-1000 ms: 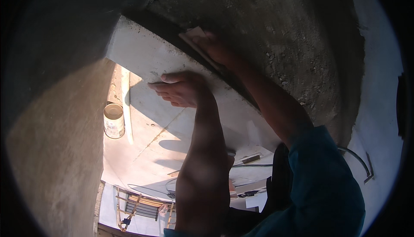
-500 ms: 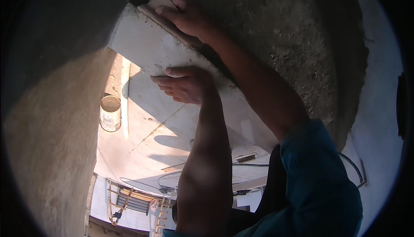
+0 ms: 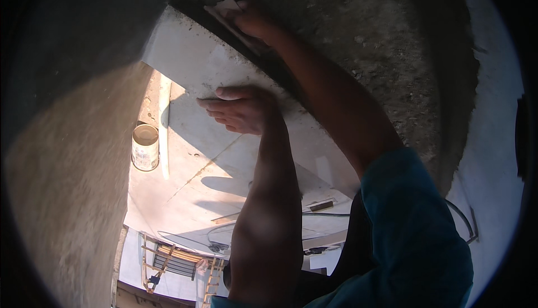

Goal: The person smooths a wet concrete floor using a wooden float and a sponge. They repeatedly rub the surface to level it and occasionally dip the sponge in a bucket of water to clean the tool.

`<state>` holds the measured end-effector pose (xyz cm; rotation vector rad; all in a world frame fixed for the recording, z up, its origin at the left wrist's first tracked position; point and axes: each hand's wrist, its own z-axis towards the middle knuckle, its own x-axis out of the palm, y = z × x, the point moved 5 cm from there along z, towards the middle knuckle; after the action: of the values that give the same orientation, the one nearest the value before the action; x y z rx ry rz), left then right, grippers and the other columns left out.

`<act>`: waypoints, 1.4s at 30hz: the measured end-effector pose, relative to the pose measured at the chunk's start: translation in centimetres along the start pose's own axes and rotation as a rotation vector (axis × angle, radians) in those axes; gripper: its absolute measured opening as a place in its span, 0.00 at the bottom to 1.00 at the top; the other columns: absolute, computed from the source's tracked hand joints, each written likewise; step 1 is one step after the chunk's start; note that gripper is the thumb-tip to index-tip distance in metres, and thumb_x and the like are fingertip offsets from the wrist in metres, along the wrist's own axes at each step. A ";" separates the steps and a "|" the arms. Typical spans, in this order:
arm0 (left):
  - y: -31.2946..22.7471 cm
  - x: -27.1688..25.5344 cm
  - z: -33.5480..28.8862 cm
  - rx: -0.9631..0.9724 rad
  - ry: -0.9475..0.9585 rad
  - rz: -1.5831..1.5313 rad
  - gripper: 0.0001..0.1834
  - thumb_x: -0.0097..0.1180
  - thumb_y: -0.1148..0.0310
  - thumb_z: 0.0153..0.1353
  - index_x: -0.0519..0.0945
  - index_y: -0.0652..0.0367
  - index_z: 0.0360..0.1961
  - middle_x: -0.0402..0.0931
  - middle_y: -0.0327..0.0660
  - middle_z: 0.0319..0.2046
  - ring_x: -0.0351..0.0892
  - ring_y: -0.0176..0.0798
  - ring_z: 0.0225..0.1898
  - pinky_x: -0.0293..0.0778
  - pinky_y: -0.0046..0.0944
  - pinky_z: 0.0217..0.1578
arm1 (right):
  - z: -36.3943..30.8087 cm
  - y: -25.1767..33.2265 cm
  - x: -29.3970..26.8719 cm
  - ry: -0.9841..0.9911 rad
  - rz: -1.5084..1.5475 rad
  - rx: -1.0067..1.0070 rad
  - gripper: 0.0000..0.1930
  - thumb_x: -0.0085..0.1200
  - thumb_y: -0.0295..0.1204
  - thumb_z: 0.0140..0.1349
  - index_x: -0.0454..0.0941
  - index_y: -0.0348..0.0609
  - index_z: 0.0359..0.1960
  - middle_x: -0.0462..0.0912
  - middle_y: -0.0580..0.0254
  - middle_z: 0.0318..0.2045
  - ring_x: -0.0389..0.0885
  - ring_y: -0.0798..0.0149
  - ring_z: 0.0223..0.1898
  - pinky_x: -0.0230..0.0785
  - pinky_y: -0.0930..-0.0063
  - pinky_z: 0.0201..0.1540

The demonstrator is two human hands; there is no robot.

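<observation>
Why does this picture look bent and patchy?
In the head view, a fisheye lens curves straight edges and blackens the corners; sunlight washes out the floor by the tin can; the right hand and its flat pale piece sit in shade; the left hand shows clearer.

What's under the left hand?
A pale slab shows beside the left hand. Whatever lies directly beneath is covered by the hand itself, so I can't confirm contact.
</observation>
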<state>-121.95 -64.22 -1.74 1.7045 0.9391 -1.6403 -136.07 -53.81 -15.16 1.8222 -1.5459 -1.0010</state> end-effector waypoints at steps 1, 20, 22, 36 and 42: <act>0.5 0.1 0.5 -0.013 -0.001 0.006 0.37 0.19 0.47 0.76 0.56 0.66 0.71 0.65 0.56 0.63 0.68 0.58 0.62 0.66 0.58 0.59 | -0.6 0.0 0.6 0.047 0.070 -0.017 0.23 0.57 0.47 0.67 0.81 0.40 0.52 0.87 0.55 0.42 0.85 0.62 0.42 0.74 0.65 0.47; 0.0 -1.0 0.8 -0.035 -0.024 0.004 0.36 0.21 0.46 0.75 0.58 0.63 0.71 0.67 0.54 0.61 0.70 0.57 0.61 0.69 0.58 0.57 | -5.5 4.0 0.0 -0.130 0.015 -0.092 0.19 0.53 0.38 0.69 0.76 0.38 0.55 0.83 0.41 0.46 0.83 0.45 0.47 0.72 0.58 0.52; 0.1 0.2 0.1 -0.012 -0.001 0.018 0.36 0.21 0.45 0.75 0.59 0.62 0.71 0.68 0.53 0.61 0.71 0.57 0.60 0.69 0.58 0.56 | -7.4 0.3 -1.6 -0.063 0.093 -0.003 0.19 0.52 0.37 0.70 0.76 0.37 0.55 0.83 0.43 0.45 0.83 0.51 0.46 0.72 0.60 0.52; 0.4 -0.8 1.0 0.007 -0.004 -0.051 0.37 0.24 0.45 0.76 0.57 0.67 0.71 0.70 0.56 0.57 0.72 0.58 0.55 0.68 0.56 0.53 | -18.7 5.3 -29.8 -0.584 -0.462 -0.420 0.28 0.61 0.31 0.67 0.62 0.40 0.65 0.76 0.48 0.53 0.81 0.56 0.52 0.78 0.61 0.50; 0.7 -0.7 1.2 -0.008 0.014 -0.060 0.38 0.24 0.45 0.75 0.57 0.67 0.71 0.70 0.57 0.57 0.72 0.58 0.55 0.68 0.57 0.53 | -6.9 14.7 -32.6 -0.850 -1.314 -0.726 0.28 0.52 0.28 0.66 0.65 0.61 0.68 0.74 0.49 0.54 0.82 0.41 0.44 0.79 0.53 0.42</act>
<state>-122.08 -65.71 -1.14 1.6995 1.0118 -1.6624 -140.97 -25.10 6.78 1.7588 0.1133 -2.6891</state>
